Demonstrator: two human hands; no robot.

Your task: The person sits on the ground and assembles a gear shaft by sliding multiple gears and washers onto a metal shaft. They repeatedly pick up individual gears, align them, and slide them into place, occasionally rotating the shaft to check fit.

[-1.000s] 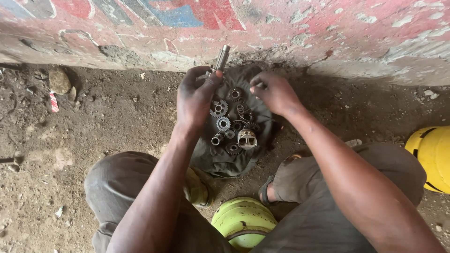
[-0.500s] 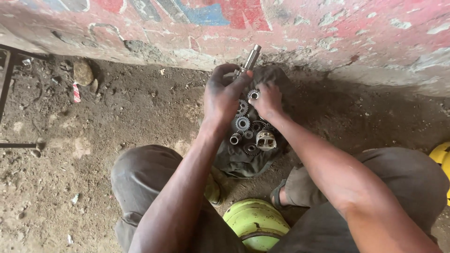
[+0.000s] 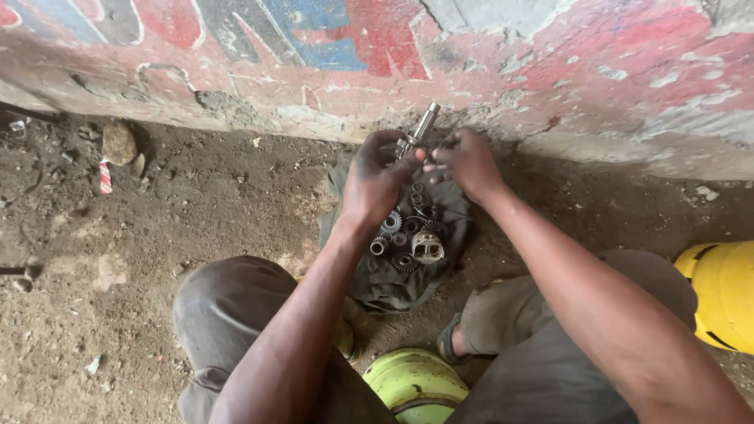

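My left hand (image 3: 375, 182) grips a metal shaft (image 3: 422, 126) that sticks up and to the right, toward the painted wall. My right hand (image 3: 465, 163) is right beside it, fingertips pinched at the shaft's lower end; whether it holds a small part I cannot tell. Below both hands lies a dark cloth (image 3: 393, 284) on the dirt, carrying several gears (image 3: 391, 223), bearings and a pale metal housing (image 3: 427, 246). I squat over it with my knees on either side.
A wall (image 3: 550, 71) with red and blue paint rises just behind the cloth. A green gas cylinder (image 3: 416, 385) stands between my legs, a yellow cylinder (image 3: 722, 294) at the right edge. A stone (image 3: 119, 143) and a small wrapper (image 3: 105, 177) lie left on the dirt floor.
My right hand came in from the right and closed on the shaft's lower end next to my left hand. The view shifted and drew closer.
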